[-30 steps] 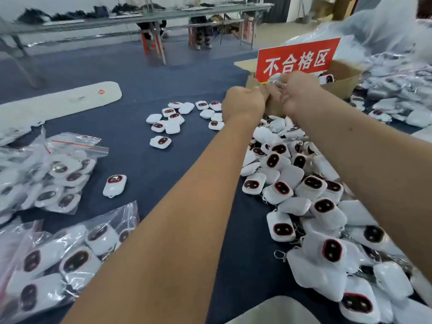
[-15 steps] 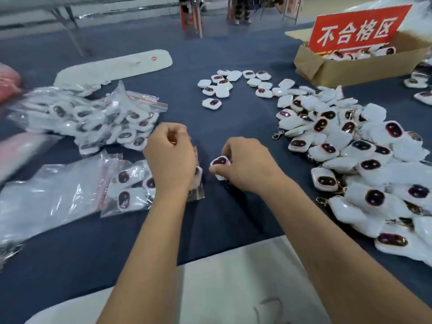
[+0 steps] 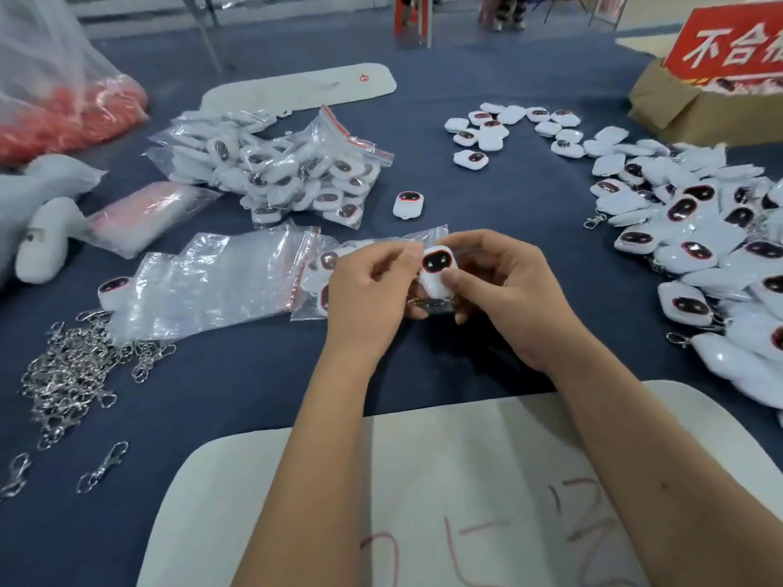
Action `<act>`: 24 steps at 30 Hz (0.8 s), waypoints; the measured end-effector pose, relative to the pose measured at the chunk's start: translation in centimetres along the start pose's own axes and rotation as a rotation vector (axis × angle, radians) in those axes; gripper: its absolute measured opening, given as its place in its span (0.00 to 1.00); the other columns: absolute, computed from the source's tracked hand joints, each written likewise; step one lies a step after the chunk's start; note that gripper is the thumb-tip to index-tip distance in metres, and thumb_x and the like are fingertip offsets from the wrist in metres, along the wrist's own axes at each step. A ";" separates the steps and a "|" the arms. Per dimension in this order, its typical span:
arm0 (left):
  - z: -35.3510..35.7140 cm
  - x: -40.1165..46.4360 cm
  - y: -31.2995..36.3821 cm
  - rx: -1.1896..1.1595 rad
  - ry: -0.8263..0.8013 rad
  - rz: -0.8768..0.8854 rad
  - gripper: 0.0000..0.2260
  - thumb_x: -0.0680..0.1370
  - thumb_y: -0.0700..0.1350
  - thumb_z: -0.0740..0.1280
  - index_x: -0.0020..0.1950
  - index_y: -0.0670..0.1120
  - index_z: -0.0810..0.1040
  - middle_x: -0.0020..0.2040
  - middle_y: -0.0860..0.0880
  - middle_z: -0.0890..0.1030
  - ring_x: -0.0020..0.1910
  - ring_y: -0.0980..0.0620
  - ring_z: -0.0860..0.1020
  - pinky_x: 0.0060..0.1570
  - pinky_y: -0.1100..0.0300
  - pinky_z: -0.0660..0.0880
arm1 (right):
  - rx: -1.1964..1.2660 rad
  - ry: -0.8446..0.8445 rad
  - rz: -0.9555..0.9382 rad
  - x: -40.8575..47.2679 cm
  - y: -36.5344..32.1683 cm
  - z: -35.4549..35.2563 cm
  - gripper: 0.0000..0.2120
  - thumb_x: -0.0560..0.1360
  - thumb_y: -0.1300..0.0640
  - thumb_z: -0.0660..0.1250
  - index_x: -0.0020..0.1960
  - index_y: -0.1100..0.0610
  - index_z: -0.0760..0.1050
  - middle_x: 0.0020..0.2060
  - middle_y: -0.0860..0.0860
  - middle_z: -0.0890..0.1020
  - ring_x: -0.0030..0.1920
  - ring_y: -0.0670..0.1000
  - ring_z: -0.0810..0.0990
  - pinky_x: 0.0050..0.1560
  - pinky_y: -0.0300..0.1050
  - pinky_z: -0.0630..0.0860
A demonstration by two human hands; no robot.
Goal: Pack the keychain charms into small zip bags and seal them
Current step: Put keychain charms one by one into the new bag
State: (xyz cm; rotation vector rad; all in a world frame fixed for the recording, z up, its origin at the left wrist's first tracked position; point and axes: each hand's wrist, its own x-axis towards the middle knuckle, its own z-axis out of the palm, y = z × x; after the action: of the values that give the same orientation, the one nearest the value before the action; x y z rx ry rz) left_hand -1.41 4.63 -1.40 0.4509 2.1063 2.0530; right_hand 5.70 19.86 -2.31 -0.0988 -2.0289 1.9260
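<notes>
Both hands have drawn close together above the blue table (image 3: 508,205). The right hand (image 3: 504,290) now grips a white charm (image 3: 436,269) face-up against the small zip bag (image 3: 423,243), which the left hand (image 3: 368,290) pinches; half a second ago they were apart.

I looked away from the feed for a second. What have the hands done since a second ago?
Both hands came back from the far cardboard box to the near table. The right hand now holds a white charm, and the left hand pinches a small zip bag at it. The loose charm pile and filled bags stay put.
</notes>
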 end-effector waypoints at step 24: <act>0.8 0.9 -0.3 -0.144 -0.035 -0.033 0.06 0.80 0.38 0.71 0.55 0.42 0.87 0.47 0.45 0.88 0.45 0.49 0.86 0.42 0.56 0.83 | 0.119 0.014 0.018 0.6 0.3 -0.2 0.10 0.80 0.69 0.69 0.59 0.58 0.81 0.49 0.63 0.84 0.42 0.55 0.85 0.40 0.47 0.83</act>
State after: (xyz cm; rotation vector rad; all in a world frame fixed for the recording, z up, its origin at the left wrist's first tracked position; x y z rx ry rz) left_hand -2.05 5.68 -1.60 0.4246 1.9167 2.1436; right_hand 5.15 20.28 -2.52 -0.1022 -1.9054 2.0464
